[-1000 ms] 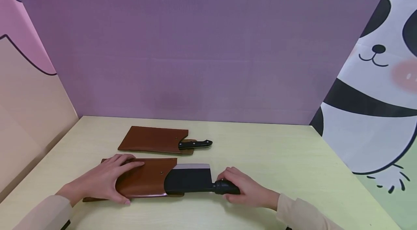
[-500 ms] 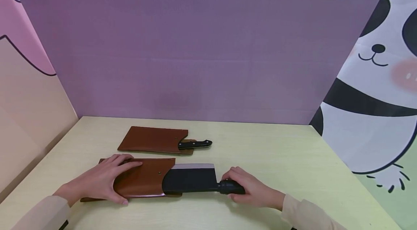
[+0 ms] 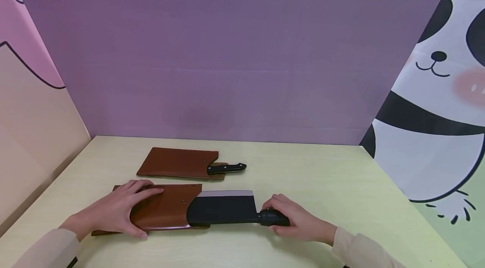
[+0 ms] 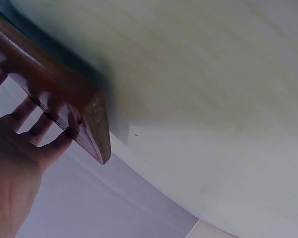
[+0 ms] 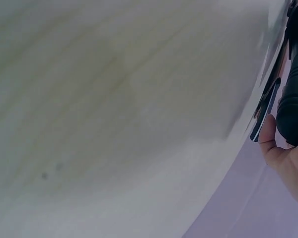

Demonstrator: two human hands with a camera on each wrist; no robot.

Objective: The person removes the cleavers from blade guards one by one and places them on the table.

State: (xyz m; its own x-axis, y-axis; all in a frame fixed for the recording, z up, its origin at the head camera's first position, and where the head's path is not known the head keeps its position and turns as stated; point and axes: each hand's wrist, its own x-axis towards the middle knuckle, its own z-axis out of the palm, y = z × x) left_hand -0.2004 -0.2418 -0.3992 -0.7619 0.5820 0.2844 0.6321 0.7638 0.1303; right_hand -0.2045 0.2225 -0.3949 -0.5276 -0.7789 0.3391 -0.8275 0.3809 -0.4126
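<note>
A brown leather knife sheath (image 3: 172, 209) lies on the near part of the table. My left hand (image 3: 119, 209) grips it across its width, thumb at the near edge; in the left wrist view the fingers touch the sheath (image 4: 54, 79). Out of its right-hand mouth sticks a cleaver (image 3: 223, 210) with a black blade and a pale edge facing away from me. The tip end of the blade is hidden inside. My right hand (image 3: 299, 220) holds the cleaver by its black handle, and the right wrist view shows the handle's rounded end (image 5: 293, 119) at the fingers.
Behind, a second brown sheath (image 3: 176, 162) lies flat, with a black-handled knife (image 3: 227, 168) sticking out to the right. A pale wooden table (image 3: 322, 175) carries everything. A purple backdrop (image 3: 235, 57) stands at the back, and a panda-printed panel (image 3: 428, 162) on the right.
My right hand has drawn the cleaver a little to the right, so more of its blade shows. The left hand and the sheath have shifted slightly left.
</note>
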